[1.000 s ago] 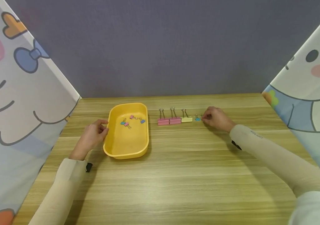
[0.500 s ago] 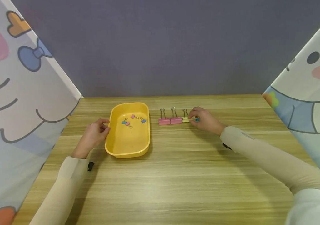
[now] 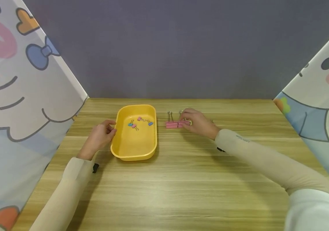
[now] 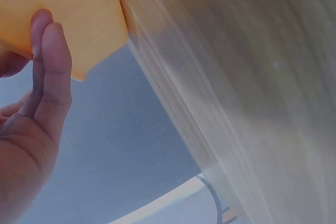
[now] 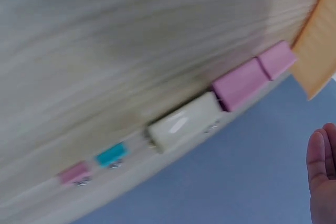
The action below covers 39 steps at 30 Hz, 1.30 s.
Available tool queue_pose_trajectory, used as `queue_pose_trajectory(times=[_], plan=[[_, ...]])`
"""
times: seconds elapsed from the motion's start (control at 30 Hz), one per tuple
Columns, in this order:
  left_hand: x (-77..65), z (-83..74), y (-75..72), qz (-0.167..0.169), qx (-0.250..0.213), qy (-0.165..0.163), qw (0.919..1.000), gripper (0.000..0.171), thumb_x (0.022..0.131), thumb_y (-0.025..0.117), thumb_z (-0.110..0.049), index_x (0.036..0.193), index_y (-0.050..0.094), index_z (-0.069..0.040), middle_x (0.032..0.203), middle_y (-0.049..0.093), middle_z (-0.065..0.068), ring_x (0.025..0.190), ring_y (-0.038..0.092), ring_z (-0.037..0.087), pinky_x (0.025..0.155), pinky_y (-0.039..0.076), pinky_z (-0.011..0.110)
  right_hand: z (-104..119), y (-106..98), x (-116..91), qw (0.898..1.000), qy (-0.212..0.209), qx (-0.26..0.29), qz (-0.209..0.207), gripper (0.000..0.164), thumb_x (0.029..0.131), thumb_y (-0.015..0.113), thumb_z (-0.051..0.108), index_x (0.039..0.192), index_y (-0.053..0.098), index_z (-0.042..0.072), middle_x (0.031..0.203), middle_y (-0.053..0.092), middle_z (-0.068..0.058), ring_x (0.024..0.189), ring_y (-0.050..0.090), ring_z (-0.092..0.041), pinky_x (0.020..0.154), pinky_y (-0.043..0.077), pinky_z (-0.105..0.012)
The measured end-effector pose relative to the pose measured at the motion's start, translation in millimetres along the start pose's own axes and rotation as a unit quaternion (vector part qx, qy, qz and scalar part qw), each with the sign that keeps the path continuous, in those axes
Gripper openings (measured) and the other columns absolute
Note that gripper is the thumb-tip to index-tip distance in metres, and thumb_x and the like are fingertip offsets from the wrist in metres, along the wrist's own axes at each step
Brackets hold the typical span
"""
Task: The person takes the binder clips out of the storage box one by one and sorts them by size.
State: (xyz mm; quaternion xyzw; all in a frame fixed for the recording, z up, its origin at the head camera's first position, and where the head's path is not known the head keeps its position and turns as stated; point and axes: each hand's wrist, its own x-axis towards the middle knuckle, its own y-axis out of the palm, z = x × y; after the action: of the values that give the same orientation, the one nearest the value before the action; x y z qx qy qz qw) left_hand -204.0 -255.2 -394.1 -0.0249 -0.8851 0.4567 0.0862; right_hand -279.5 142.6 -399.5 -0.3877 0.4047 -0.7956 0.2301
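Note:
My left hand (image 3: 99, 136) pinches the left rim of a yellow tray (image 3: 134, 158); the left wrist view shows fingers (image 4: 55, 61) flat against its outer wall. Inside the tray lie several small binder clips (image 3: 134, 125), pink and blue. My right hand (image 3: 197, 123) passes over a row of binder clips, nothing visible in its fingers. In the right wrist view the row holds two large pink binder clips (image 5: 240, 85), a pale yellow binder clip (image 5: 186, 121), a small blue binder clip (image 5: 111, 154) and a small pink binder clip (image 5: 75, 173). From the head, the right hand hides part of this row.
The wood-grain table (image 3: 164, 192) runs back to a dark grey panel (image 3: 167, 48). Cartoon-printed panels (image 3: 320, 122) flank it left and right. The tray stands left of the clip row, a small gap between them.
My right hand has left the small pink clip at the row's right end and moved left over the large clips. The left hand stays at the tray rim. The view shifts slightly.

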Motion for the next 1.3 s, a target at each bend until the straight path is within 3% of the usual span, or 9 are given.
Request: queue_pose_trajectory(times=[0.1, 0.5, 0.97, 1.3], plan=[[-0.1, 0.0, 0.1, 0.003, -0.002, -0.005, 1.0, 0.032, 0.093, 0.058, -0.006, 0.121, 0.052, 0.009, 0.091, 0.063, 0.02, 0.072, 0.062, 0.025, 0.059, 0.053, 0.031, 8.5, 1.9, 9.7, 1.0, -0.01, 0.009, -0.003, 0.016, 0.086, 0.07, 0.009, 0.101, 0.067, 0.012, 0.105, 0.059, 0.001, 0.099, 0.053, -0.014, 0.087, 0.045, -0.034], [-0.3, 1.0, -1.6, 0.001, 0.005, -0.001, 1.0, 0.032, 0.093, 0.057, -0.005, 0.12, 0.052, 0.01, 0.091, 0.062, 0.021, 0.076, 0.062, 0.028, 0.062, 0.053, 0.034, 39.5, 17.6, 46.1, 0.997, -0.052, 0.046, -0.018, 0.018, 0.085, 0.07, 0.009, 0.103, 0.068, 0.008, 0.106, 0.06, -0.002, 0.099, 0.054, -0.017, 0.084, 0.046, -0.03], [0.7, 2.1, -0.4, 0.009, -0.005, -0.012, 0.9999, 0.034, 0.093, 0.057, -0.005, 0.123, 0.05, 0.01, 0.091, 0.062, 0.02, 0.074, 0.062, 0.025, 0.06, 0.053, 0.033, 65.1, 50.2, 82.1, 0.995, -0.038, 0.06, 0.063, 0.022, 0.089, 0.067, 0.014, 0.11, 0.067, 0.01, 0.105, 0.06, 0.0, 0.094, 0.053, -0.013, 0.082, 0.045, -0.027], [2.7, 2.1, 0.1, 0.006, -0.003, -0.014, 0.9999, 0.032, 0.093, 0.057, -0.007, 0.122, 0.052, 0.007, 0.091, 0.063, 0.019, 0.076, 0.062, 0.026, 0.061, 0.053, 0.032, 72.3, 72.1, 99.7, 0.991, -0.026, 0.054, 0.124, 0.027, 0.086, 0.07, 0.01, 0.113, 0.066, 0.008, 0.115, 0.06, -0.004, 0.111, 0.052, -0.02, 0.093, 0.042, -0.029]])
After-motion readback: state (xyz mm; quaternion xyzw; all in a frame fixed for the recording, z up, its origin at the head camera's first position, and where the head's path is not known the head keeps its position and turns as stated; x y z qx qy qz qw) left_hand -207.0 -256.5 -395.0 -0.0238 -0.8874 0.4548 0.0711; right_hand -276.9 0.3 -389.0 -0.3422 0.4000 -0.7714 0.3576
